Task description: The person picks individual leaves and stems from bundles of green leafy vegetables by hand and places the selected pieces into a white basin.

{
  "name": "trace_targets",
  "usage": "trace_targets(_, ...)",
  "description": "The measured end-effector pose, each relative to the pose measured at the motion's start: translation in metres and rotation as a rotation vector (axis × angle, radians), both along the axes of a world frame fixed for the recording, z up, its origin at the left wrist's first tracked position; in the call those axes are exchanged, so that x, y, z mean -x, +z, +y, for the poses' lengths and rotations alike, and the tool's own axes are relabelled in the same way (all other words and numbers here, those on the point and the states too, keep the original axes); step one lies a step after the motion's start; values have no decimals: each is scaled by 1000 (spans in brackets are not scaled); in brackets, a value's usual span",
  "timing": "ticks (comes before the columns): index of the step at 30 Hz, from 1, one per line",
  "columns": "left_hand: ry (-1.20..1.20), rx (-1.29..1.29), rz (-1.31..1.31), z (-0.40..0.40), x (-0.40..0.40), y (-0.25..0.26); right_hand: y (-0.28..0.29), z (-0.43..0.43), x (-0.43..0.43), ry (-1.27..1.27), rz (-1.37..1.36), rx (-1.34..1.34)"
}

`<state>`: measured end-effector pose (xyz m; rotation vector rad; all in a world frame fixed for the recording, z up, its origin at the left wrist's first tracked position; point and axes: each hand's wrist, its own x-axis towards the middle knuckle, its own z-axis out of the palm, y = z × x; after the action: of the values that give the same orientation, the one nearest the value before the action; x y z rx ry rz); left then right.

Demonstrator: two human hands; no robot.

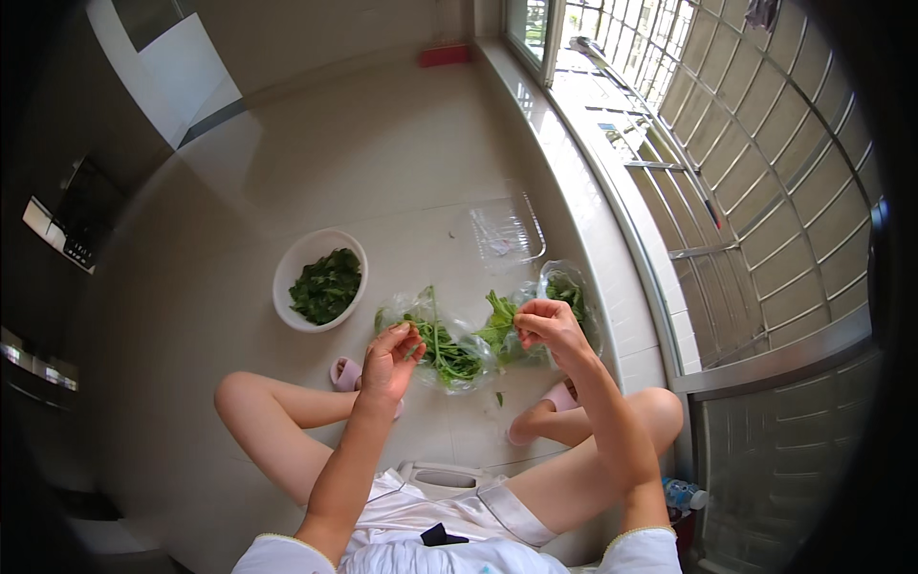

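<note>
My right hand pinches a leafy green stem, its pale leaf pointing left over the plastic bags. Thumb and forefinger of my left hand press together on what looks like a small bit of stem, largely hidden by the fingertips. Between and below the hands, a clear plastic bag lies spread on the floor with long green stems on it. Just beyond my right hand, another clear bag contains leafy greens. To the left, a white bowl holds dark green leaves.
A clear plastic tray rests on the tiled floor ahead. One loose leaf lies between my feet in pink slippers. A window ledge and metal bars run along the right. A plastic bottle is by my right thigh.
</note>
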<state>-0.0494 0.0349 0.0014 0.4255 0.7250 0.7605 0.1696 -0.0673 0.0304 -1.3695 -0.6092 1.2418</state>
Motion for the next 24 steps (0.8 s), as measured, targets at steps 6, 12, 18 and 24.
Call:
trace_targets(6,-88,-111,213,-12,-77,-36,28,-16,-39,-140,-53,-188)
trace_targets(12,-390,-475,441,-31,-199,-84,38,-26,-53,-205,-106,-268)
trace_targets(18,-546,-489,543,-13,-167,-48,30,-32,-52,-334,-431,-229)
trace_targets(24,-610,-217,58,-7,-104,30,26,-6,-5,-326,-1500,-473)
